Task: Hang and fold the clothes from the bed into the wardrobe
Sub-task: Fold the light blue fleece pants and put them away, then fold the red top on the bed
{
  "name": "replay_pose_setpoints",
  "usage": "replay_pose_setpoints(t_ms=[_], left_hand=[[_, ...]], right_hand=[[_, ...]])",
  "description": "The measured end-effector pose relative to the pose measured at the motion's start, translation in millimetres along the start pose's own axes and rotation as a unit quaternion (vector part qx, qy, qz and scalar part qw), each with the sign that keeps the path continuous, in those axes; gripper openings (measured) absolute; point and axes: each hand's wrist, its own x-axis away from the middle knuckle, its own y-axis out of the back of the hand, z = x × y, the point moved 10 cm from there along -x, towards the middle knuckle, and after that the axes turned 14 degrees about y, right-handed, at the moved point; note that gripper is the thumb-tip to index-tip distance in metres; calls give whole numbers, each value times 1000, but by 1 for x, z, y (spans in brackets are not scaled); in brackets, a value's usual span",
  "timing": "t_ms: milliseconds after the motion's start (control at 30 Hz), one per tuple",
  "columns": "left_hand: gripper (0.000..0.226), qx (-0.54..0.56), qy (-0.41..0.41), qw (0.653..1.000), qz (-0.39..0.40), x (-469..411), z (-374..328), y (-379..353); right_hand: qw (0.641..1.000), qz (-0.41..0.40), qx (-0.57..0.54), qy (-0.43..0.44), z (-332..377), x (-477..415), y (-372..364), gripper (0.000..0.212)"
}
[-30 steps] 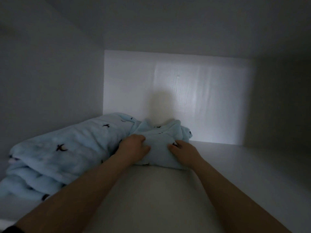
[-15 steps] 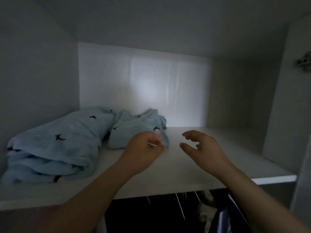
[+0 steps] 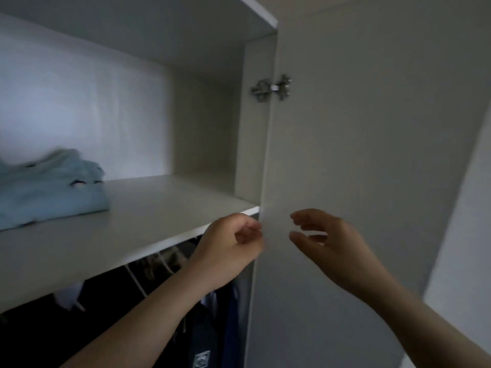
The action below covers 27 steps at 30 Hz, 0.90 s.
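Note:
Folded light blue clothes (image 3: 50,192) with small dark marks lie at the left end of the wardrobe's upper shelf (image 3: 148,224). My left hand (image 3: 228,251) hangs in front of the shelf's right corner with its fingers loosely curled and nothing in it. My right hand (image 3: 329,245) floats beside it in front of the door, fingers relaxed and slightly bent, also holding nothing. Both hands are well clear of the blue clothes.
The white wardrobe door (image 3: 358,181) stands open on the right, hung on a metal hinge (image 3: 271,88). Under the shelf, dark garments (image 3: 207,328) hang on white hangers (image 3: 135,277). A pale wall (image 3: 467,235) shows at the far right.
Both hands have let go of the blue clothes and drawn back out of the shelf. My view has swung right, so the clothes now sit at the left edge.

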Motion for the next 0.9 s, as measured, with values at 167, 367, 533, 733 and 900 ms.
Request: replay_pose_setpoints(t_ms=[167, 367, 533, 733, 900], left_hand=[[14, 31, -36, 994, 94, 27, -75, -121], [14, 48, -96, 969, 224, 108, -168, -285], [17, 64, -163, 929, 326, 202, -254, -415], [15, 73, -245, 855, 451, 324, -343, -550], [17, 95, -296, 779, 544, 420, -394, -638]], right_hand=[[993, -58, 85, -66, -32, 95, 131, 36], [967, -111, 166, -158, -49, 237, 283, 33], [923, -158, 257, -240, -45, 366, 401, 36], [843, -187, 364, -349, -20, 512, 510, 39], [778, -223, 397, -433, 3, 612, 576, 41]])
